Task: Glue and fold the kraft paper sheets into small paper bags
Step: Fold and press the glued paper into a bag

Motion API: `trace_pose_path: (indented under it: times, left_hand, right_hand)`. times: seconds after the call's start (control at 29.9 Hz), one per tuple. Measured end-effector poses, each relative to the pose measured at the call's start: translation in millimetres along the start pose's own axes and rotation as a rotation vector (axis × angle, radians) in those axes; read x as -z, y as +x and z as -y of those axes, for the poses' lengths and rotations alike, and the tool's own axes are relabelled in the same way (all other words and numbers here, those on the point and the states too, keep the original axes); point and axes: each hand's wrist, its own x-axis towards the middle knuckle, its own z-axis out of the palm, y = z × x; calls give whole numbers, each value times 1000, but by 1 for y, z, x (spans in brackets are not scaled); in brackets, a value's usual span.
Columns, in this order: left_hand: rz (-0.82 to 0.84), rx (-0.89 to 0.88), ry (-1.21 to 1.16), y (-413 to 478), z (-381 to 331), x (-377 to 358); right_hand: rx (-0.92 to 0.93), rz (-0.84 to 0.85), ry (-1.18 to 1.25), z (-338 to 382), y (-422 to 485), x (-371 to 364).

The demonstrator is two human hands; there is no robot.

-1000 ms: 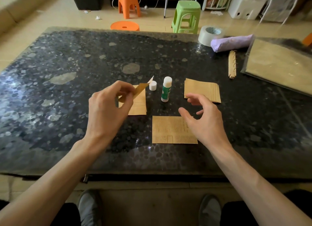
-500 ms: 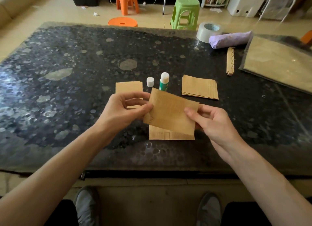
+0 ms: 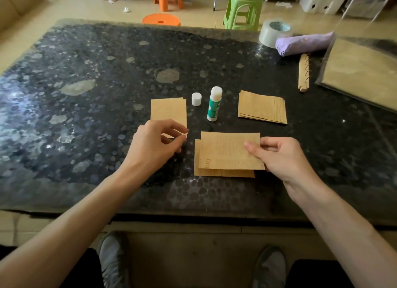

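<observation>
Here, in the head view, the right hand (image 3: 283, 158) is pinching a brown rectangular kraft paper sheet (image 3: 227, 151) by its right edge, the thumb lying on top and the other fingers curling underneath. The sheet is lying flat, or nearly so, right over a second kraft sheet (image 3: 221, 173) on the dark pebble-patterned surface (image 3: 86, 98). Whether the two are touching cannot be told. Printed lettering is showing at the held sheet's near left corner.

The left hand (image 3: 154, 144) is hanging just left of the held sheet and apart from it, its fingers curling loosely with thumb and forefinger close together. They are reaching over the near edge of a small pile of folded kraft pieces (image 3: 168, 109) lying just beyond that hand. Whether they are pinching its corner or only hovering cannot be told.

Between the two hands and a little beyond them, a green-and-white glue stick (image 3: 214, 105) is standing upright with its white tip bared. Its small white round cap (image 3: 196, 99) is standing just beside it, towards the left hand. Beyond the right hand, a fanned stack of flat kraft sheets (image 3: 262, 107) is lying.

Well beyond and to the right of the right hand, these are resting:
- a roll of clear tape (image 3: 274, 33)
- a lilac rolled bundle (image 3: 305, 43)
- a thin tan notched strip (image 3: 304, 75)
- a clear plastic sleeve of large kraft paper (image 3: 361, 72)

Past the far edge, a green plastic stool (image 3: 243, 7) is standing on the tiled floor. Nearer than both hands, two grey shoes (image 3: 113, 259) are showing below the surface.
</observation>
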Motion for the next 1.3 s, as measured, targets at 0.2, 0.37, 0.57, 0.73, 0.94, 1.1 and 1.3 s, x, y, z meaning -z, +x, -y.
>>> trace_pose_path:
  times: [0.2,0.37,0.57,0.73,0.94,1.1,1.3]
  left_hand:
    - [-1,-53,111,1,2,-1]
    - [16,-74,138,0,3,-3]
    - [39,-85,164,1,4,-4]
    - [43,-87,168,1,6,-4]
    - [47,-116,172,2,7,-4]
    - [54,-136,166,2,7,-5]
    - [161,-249,238,0,7,-10]
  right_hand:
    - [4,29,-52,3,1,-7]
    - [20,29,-97,3,0,-10]
    - [21,13,-104,2,2,-11]
    - [24,7,-117,1,4,-11]
    - [36,18,-104,0,3,-11]
    - [44,44,-92,0,3,-10]
    - [51,44,-95,1,1,-10]
